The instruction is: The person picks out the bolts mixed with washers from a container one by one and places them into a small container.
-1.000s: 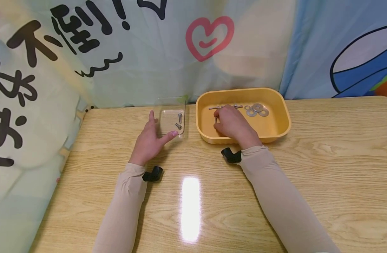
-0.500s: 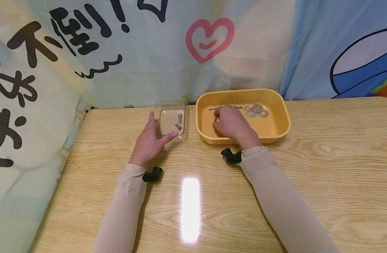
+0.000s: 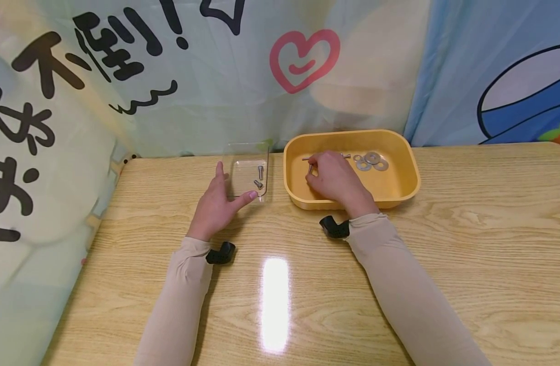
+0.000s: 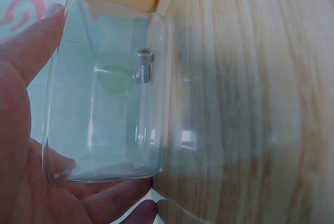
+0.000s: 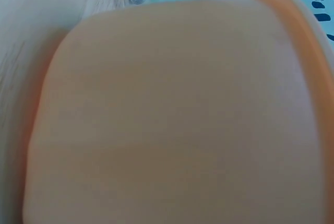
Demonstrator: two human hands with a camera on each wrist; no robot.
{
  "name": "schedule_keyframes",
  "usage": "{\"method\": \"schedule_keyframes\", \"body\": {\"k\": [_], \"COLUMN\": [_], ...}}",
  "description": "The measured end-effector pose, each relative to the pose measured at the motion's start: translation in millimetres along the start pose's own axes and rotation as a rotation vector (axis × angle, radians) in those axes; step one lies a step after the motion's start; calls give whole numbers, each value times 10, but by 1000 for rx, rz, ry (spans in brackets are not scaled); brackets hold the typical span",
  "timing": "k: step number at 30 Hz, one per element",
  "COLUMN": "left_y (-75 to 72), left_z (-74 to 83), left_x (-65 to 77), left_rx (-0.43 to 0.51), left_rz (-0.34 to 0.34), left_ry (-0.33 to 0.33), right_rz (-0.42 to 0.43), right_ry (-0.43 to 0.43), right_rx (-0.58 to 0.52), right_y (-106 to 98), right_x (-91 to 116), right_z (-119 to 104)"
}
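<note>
My left hand (image 3: 213,208) holds a clear plastic box (image 3: 244,179) by its near left corner, thumb at the near edge and fingers along the left side. Two short socket-head bolts (image 3: 260,172) lie inside; in the left wrist view, a bolt (image 4: 145,67) shows through the wall. My right hand (image 3: 337,178) reaches into the yellow tray (image 3: 399,178), where thumb and forefinger pinch a thin metal bolt (image 3: 310,169). Its lower part is by the thumb tip. Other long bolts (image 3: 306,158) lie behind that hand, partly hidden. The tray wall (image 5: 177,109) fills the right wrist view and hides the hand.
Several flat washers (image 3: 372,158) lie at the tray's right side. Both containers stand on a wood-grain table (image 3: 353,305) against a printed cloth backdrop (image 3: 207,101). A bright light reflection (image 3: 274,305) shows on the tabletop.
My right fingertips have shifted slightly left, and the bolt between them leans more. The left hand and the clear box stay in place.
</note>
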State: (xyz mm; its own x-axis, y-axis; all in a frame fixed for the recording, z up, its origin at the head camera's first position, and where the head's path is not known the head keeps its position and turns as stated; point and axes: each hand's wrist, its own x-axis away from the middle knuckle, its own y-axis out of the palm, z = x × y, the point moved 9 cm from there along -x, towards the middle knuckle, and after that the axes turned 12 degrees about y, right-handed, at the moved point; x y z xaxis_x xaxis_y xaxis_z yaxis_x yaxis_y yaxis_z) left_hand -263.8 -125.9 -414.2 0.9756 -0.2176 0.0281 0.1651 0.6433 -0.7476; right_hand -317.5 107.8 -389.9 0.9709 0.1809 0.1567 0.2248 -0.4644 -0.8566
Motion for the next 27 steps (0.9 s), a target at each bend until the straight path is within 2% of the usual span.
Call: {"method": "schedule_keyframes", "body": {"k": [21,27], "left_y": [-4,-10], "left_z": [-10,-17], "left_x": [30,26], "left_rx": [5,7], "left_rz": [-2,5], "left_ry": [7,16], "right_rz": [55,71], "right_ry": [32,18], "right_rx": [-38,-41], "right_y": [-45,-64], "right_x": [86,98], "right_z": [-64,-100]}}
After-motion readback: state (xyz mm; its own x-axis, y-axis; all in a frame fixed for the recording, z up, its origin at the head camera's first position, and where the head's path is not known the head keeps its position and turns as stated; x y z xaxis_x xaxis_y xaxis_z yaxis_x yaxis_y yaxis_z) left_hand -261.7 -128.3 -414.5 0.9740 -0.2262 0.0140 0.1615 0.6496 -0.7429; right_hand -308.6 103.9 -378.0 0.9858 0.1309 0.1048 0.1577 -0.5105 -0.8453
